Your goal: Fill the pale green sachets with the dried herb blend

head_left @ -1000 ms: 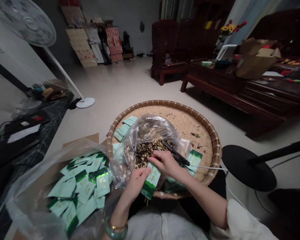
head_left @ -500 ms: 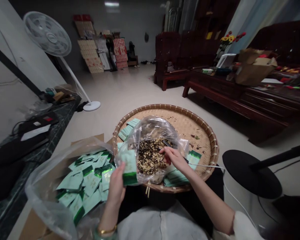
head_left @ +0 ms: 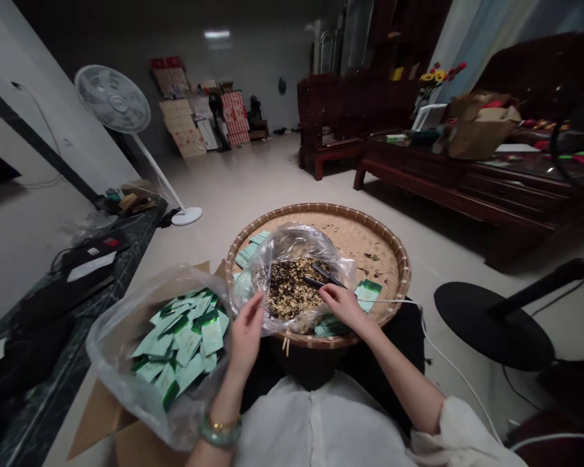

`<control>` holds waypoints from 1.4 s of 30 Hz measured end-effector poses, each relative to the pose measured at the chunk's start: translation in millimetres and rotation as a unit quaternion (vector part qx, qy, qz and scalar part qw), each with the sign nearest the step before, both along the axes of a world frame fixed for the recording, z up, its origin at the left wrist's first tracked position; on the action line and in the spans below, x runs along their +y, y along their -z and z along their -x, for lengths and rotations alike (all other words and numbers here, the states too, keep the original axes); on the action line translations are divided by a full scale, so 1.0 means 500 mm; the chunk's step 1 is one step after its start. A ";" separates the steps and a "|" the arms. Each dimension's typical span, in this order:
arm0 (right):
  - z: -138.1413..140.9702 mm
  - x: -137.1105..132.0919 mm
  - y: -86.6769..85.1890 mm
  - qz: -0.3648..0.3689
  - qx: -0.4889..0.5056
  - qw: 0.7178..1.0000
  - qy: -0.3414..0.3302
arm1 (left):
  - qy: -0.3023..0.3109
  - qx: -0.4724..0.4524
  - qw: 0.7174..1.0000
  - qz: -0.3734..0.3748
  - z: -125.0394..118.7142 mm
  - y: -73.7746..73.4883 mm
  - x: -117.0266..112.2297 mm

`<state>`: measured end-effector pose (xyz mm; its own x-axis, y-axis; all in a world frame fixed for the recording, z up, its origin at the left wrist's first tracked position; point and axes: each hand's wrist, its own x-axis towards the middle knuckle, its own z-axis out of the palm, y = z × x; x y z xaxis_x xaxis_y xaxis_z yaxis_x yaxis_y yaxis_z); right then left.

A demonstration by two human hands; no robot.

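Head view: right hand (head_left: pixel 343 306) closes on dark slender tongs (head_left: pixel 324 277), their long axis pointing left into a dried herbal mix (head_left: pixel 292 290) inside a clear plastic bag (head_left: pixel 285 250) on a woven bamboo tray (head_left: pixel 370 224). Left hand (head_left: pixel 246 334), open and empty, lies nearer the green sachets (head_left: pixel 189 337), no longer holding one.

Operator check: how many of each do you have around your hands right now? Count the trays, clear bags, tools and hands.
Round woven bamboo tray: 1
Clear plastic bags: 2
Black pointed tool: 1
Hands, left hand and right hand: 2
Total: 6
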<state>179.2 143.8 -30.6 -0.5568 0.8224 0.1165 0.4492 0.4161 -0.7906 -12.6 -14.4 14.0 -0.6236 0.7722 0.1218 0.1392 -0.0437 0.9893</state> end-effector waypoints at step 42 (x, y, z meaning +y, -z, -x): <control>0.031 -0.072 -0.030 0.003 -0.270 0.928 -0.257 | 0.213 0.543 0.804 0.117 -0.075 0.111 -0.001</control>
